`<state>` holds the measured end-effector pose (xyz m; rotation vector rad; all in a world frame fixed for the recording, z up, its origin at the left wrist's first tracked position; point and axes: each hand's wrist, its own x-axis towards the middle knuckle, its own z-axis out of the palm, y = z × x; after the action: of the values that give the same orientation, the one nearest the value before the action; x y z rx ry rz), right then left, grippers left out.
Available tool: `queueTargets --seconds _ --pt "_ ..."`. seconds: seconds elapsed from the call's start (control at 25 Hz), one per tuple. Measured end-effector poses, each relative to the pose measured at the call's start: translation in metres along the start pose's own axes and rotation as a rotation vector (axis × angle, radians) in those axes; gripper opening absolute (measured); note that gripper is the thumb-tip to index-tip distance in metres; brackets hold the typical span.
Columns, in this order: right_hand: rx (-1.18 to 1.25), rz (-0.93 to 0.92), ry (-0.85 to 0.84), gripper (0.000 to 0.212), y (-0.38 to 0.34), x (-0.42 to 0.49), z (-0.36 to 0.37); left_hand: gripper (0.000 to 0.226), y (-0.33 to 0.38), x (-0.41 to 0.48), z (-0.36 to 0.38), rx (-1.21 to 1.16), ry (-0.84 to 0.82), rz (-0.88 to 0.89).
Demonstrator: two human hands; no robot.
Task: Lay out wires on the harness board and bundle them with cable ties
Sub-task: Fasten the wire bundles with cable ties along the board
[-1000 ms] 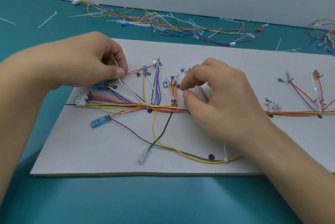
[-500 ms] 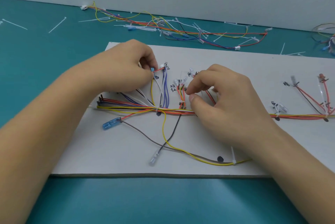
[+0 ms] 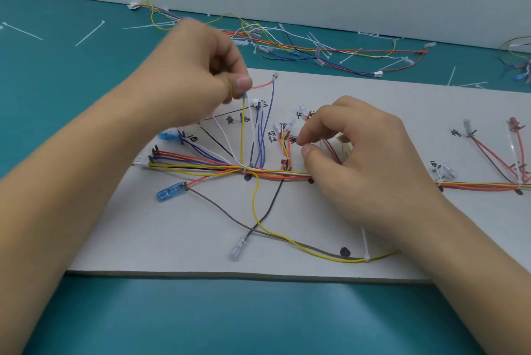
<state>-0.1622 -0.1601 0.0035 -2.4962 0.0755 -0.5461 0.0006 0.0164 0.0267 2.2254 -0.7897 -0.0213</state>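
Observation:
A white harness board (image 3: 172,239) lies on the teal table with a many-coloured wire trunk (image 3: 273,173) running across it. My left hand (image 3: 207,73) is raised above the board's upper left and pinches the top ends of a yellow wire (image 3: 242,130) and thin white wires, pulling them up from the trunk. My right hand (image 3: 359,159) rests on the board over the trunk, its fingers curled on red, black and yellow branch wires (image 3: 330,147); that grip is partly hidden. Its thumb and forefinger tips sit beside a red-orange branch (image 3: 287,145).
A white cable tie (image 3: 365,242) binds a yellow and a grey wire near the board's front edge. Blue terminals (image 3: 168,193) and a clear one (image 3: 238,248) lie on the board. Loose cable ties (image 3: 89,33) and a bundled harness (image 3: 316,47) lie behind it.
My left hand has moved right and up off the board, lifting the yellow and white wires with it. My right hand has stayed in place on the trunk.

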Motion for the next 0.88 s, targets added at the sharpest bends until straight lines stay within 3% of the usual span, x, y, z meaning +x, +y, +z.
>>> queueTargets --seconds 0.08,0.16,0.32,0.44,0.6,0.8,0.88 --pt "-0.001 0.0 -0.007 0.01 0.0 0.0 0.001 0.009 0.006 -0.006 -0.014 -0.054 -0.005 0.077" --pt "-0.01 0.005 -0.022 0.009 0.001 0.0 0.002 0.006 0.004 -0.013 -0.028 0.046 -0.108 0.079" --pt "-0.003 0.016 -0.03 0.009 0.0 0.0 0.003 0.038 -0.002 -0.023 -0.038 0.271 -0.366 -0.01" --pt "-0.002 0.026 -0.029 0.01 0.001 0.001 0.003 0.052 0.005 -0.026 -0.037 0.329 -0.458 -0.008" --pt "-0.006 0.027 -0.031 0.01 0.0 0.0 0.003 0.029 0.011 -0.031 -0.034 0.325 -0.528 -0.025" --pt "0.007 0.037 -0.029 0.013 0.0 0.0 0.001 0.026 0.011 -0.031 -0.028 0.322 -0.599 -0.031" --pt "0.003 0.026 -0.033 0.02 0.0 0.0 0.002 0.009 0.008 -0.029 -0.028 0.339 -0.587 -0.04"
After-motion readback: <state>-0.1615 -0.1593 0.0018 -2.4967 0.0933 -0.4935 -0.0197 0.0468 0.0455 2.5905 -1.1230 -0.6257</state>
